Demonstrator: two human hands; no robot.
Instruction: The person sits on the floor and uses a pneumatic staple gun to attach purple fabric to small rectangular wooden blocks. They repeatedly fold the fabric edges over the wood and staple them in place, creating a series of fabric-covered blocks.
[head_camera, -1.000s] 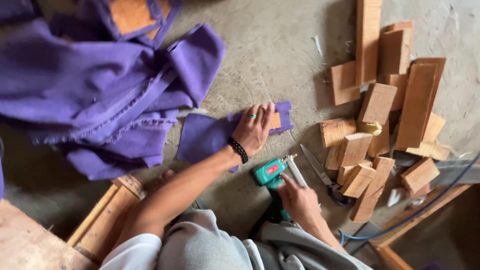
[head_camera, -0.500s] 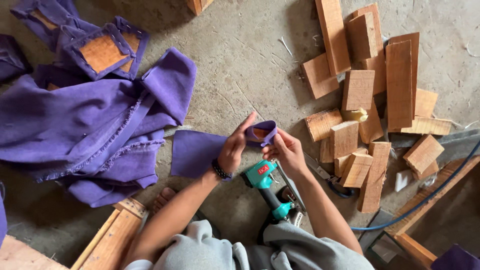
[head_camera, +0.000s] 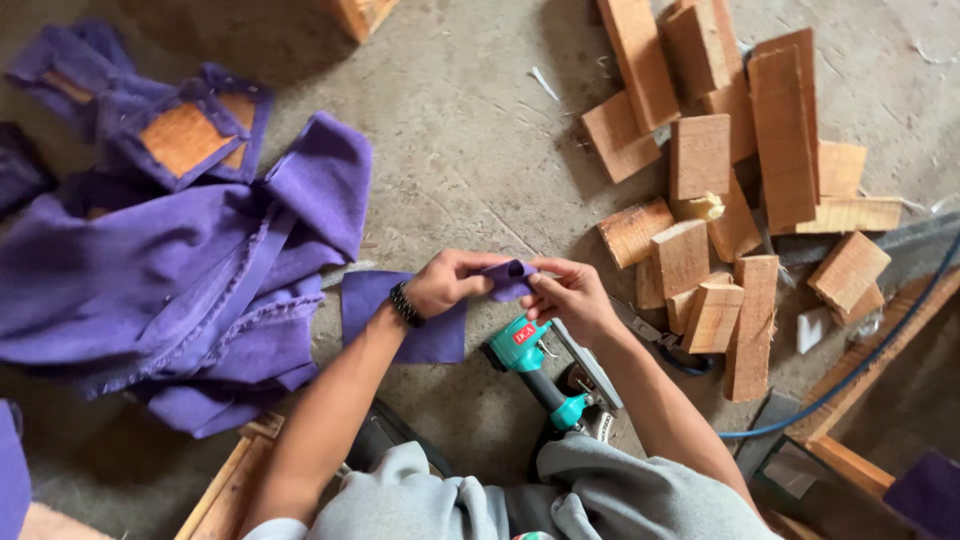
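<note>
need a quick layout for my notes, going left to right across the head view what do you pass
heap of purple felt cloth → left hand → small purple fabric-wrapped piece pinched by both hands → right hand → pile of cut wooden blocks

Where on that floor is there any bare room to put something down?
The widest bare patch of concrete floor lies between the purple cloth heap and the pile of wood blocks. A smaller strip lies past the blocks, top right. It is crowded beneath the left hand and right hand, where the teal staple gun and a purple cloth piece lie.
</note>
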